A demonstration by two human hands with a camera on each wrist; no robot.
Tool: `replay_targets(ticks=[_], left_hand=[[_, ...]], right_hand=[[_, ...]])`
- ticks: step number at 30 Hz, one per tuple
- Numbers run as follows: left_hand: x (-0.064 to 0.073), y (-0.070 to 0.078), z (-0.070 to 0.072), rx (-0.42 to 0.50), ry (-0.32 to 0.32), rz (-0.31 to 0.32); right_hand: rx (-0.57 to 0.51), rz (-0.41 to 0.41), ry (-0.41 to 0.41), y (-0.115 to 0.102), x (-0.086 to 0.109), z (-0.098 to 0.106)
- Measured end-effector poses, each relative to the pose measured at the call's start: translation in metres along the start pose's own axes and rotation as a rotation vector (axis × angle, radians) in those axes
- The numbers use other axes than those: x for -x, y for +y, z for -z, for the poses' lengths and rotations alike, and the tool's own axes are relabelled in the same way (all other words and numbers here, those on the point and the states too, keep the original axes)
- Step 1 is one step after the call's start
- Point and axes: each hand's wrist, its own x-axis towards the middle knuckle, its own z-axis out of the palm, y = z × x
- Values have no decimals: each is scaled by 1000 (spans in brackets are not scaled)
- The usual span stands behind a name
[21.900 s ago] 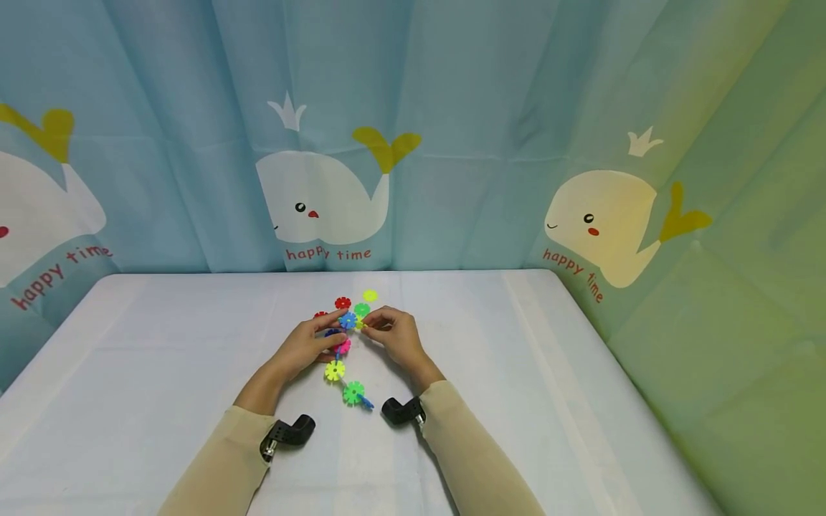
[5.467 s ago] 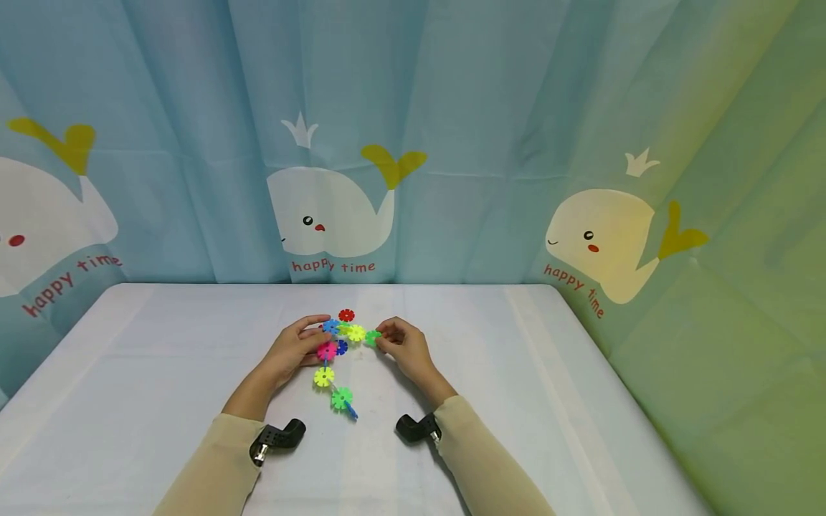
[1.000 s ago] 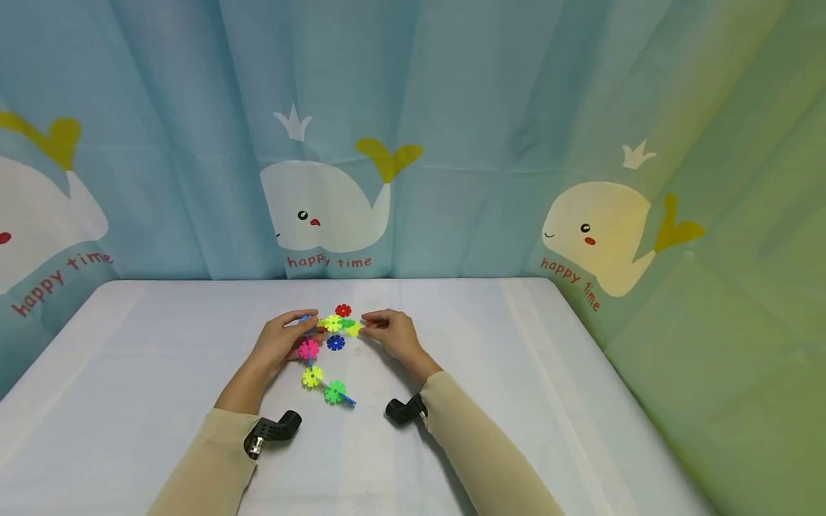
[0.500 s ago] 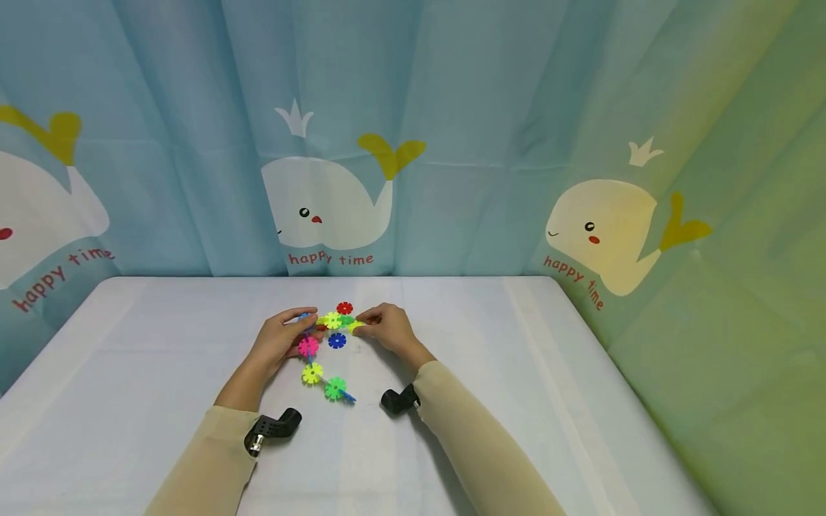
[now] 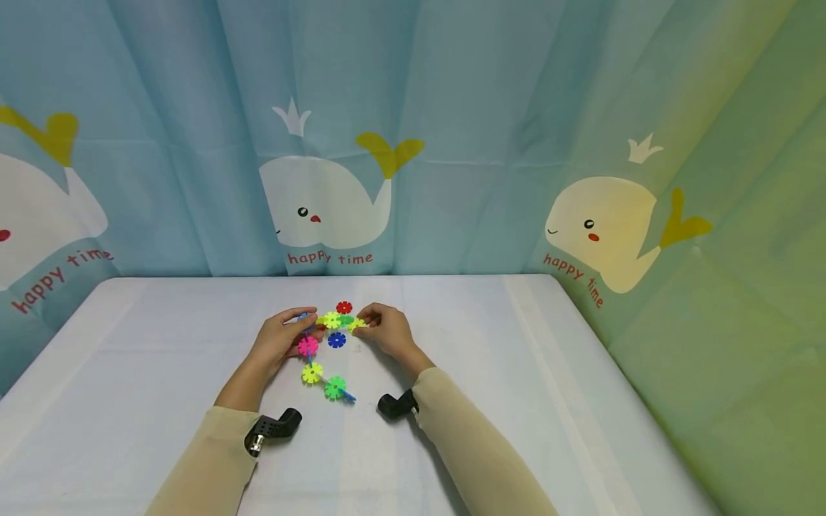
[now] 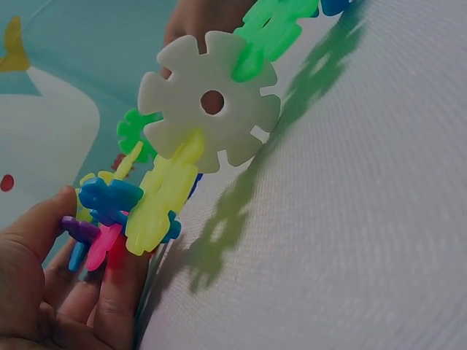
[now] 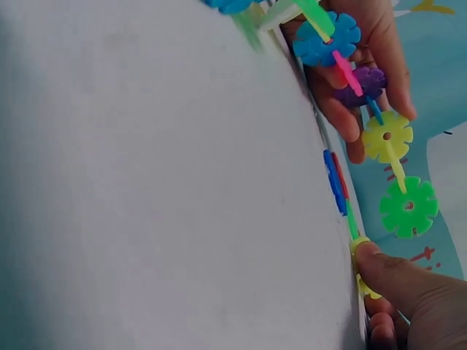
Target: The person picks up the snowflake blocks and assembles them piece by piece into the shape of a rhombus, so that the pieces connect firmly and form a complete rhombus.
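Note:
My left hand (image 5: 276, 344) holds a chain of slotted snowflake discs, its thumb and fingers around the blue (image 7: 326, 40), pink and purple discs (image 7: 363, 86). One arm of the chain hangs toward me through a yellow disc (image 5: 312, 373), a white disc (image 6: 252, 109) and a green disc (image 5: 335, 388) to a blue tip (image 5: 348, 397). The other arm runs right through a yellow disc (image 5: 332, 320) to an end green disc (image 7: 394, 215). My right hand (image 5: 393, 333) pinches another yellow disc (image 5: 357, 326) between thumb and fingers, close to that green end.
A loose red disc (image 5: 344, 307) and a dark blue disc (image 5: 337, 340) lie on the white tabletop (image 5: 516, 401) between the hands. A whale-print curtain (image 5: 471, 215) rises behind the table's far edge.
Since the oldest frame the chain has grown rightward and loose discs at the back are gone. Within the last second, my right fingers have closed on the yellow disc and turned it; left hand is still.

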Motion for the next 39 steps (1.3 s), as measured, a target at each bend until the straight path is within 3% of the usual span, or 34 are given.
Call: replay_targets(ticks=[19, 39], left_hand=[[1, -5, -1, 10, 0, -6], [0, -2, -3, -15, 14, 1]], right_hand=[[-76, 69, 79, 4, 14, -1], [-376, -35, 115, 4, 18, 3]])
